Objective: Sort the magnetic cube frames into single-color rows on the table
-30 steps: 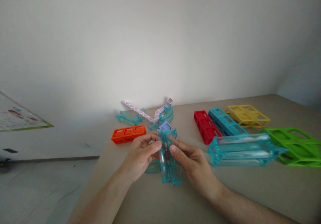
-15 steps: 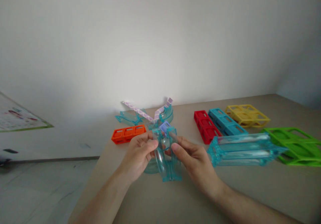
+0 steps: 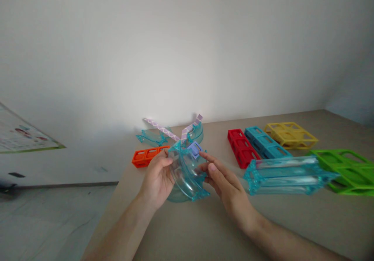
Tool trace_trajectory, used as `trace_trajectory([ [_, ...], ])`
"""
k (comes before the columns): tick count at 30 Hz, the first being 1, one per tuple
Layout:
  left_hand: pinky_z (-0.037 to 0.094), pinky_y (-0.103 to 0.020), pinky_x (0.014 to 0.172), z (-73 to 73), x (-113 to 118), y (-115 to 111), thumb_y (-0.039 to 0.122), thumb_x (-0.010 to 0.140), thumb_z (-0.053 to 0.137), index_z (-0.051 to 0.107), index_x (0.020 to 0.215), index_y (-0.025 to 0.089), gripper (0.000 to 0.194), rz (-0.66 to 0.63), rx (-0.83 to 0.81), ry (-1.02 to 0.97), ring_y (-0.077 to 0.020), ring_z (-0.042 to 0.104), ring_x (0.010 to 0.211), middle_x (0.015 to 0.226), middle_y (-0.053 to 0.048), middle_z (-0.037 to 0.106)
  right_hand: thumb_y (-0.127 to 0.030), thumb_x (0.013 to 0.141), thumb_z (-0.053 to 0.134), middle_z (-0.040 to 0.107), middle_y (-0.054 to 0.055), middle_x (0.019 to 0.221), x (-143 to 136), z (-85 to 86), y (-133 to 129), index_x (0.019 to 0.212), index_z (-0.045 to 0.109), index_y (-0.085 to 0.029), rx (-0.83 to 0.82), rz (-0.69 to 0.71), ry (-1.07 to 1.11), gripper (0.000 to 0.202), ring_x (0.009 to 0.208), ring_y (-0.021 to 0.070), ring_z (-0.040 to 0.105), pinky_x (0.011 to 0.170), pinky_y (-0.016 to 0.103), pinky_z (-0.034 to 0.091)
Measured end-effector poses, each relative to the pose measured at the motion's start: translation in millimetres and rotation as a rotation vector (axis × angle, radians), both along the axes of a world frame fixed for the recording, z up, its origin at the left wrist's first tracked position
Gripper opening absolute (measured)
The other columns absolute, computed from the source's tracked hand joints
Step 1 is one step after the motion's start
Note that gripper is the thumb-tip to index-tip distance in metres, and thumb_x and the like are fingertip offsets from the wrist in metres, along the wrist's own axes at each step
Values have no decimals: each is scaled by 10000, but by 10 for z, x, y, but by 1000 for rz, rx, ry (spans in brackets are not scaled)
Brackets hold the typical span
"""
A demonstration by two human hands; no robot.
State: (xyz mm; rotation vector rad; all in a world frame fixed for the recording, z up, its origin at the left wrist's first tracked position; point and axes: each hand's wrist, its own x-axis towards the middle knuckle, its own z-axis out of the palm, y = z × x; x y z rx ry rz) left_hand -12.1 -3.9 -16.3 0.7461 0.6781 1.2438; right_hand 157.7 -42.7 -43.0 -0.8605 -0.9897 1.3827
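Note:
Clear teal curved track pieces (image 3: 187,173) are held above the table, tilted down to the right. My left hand (image 3: 159,175) grips their left side between thumb and fingers. At their right edge is my right hand (image 3: 223,179), thumb and fingers bent around that side; the fingertips are partly hidden. A small lavender block (image 3: 195,150) shows just behind the pieces. Beyond it lie pink patterned strips (image 3: 163,129) and more teal curved parts (image 3: 152,137). An orange block frame (image 3: 144,157) is beside my left hand.
On the right of the table (image 3: 216,230) are a red frame (image 3: 241,148), a blue frame (image 3: 265,142), a yellow frame (image 3: 289,134), a green frame (image 3: 347,171) and a bundle of long teal tubes (image 3: 289,175). A wall rises behind the table.
The held teal pieces have turned from two upright channels to a tilted, curved side view. My right hand has shifted its fingers, with the index finger now more extended.

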Motion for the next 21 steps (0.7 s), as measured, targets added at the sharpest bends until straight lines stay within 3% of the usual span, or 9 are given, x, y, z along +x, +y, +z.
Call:
trace_trajectory([
  [3, 557, -262, 701, 17, -52, 40, 119, 698, 615, 673, 845, 157, 163, 55, -28, -142, -151, 669, 717, 836, -18, 719, -474, 866, 658, 658, 34, 969, -23, -5, -35, 1230, 609, -248, -28, 146, 92, 431, 845, 187, 633, 777, 348, 521],
  [7, 554, -297, 782, 35, -73, 38, 124, 727, 617, 668, 850, 157, 137, 19, -29, -179, -176, 690, 785, 839, -32, 723, -433, 856, 686, 647, 32, 971, -41, -8, -58, 1141, 609, -227, -4, 304, 102, 359, 777, 178, 669, 726, 350, 552],
  [9, 555, -322, 799, 45, -53, 14, 193, 785, 630, 674, 884, 160, 114, -38, -5, -144, -208, 700, 848, 863, -49, 733, -419, 851, 698, 644, 15, 886, -45, -21, -45, 1109, 599, -214, 25, 287, 75, 344, 724, 155, 658, 703, 317, 540],
  [12, 565, -353, 798, 43, 0, -24, 398, 834, 649, 683, 982, 165, 278, -134, 42, -98, -260, 696, 938, 924, -87, 741, -421, 836, 713, 632, 2, 820, -52, -56, -7, 1053, 599, -202, 68, 206, 37, 329, 689, 137, 622, 658, 279, 518],
  [14, 571, -348, 782, 27, 31, -31, 400, 805, 700, 689, 1013, 155, 321, -158, 79, -39, -266, 698, 932, 945, -102, 743, -413, 835, 714, 635, 12, 849, -53, -86, 14, 1052, 606, -199, 99, 162, -4, 324, 733, 145, 614, 667, 276, 516],
  [17, 578, -297, 721, 6, 22, 9, 284, 787, 717, 706, 972, 136, 237, -74, 40, 9, -215, 705, 821, 917, -93, 742, -408, 895, 636, 624, 14, 830, -28, -132, 20, 1147, 592, -200, 158, 123, -121, 329, 763, 161, 609, 689, 290, 511],
  [21, 557, -233, 607, 40, -131, 119, 366, 804, 629, 690, 825, 117, 257, 150, -73, -189, -142, 645, 656, 807, -84, 700, -328, 962, 532, 634, 29, 858, 40, -145, 6, 1145, 608, -219, 346, 9, -514, 227, 790, 175, 603, 729, 309, 496],
])
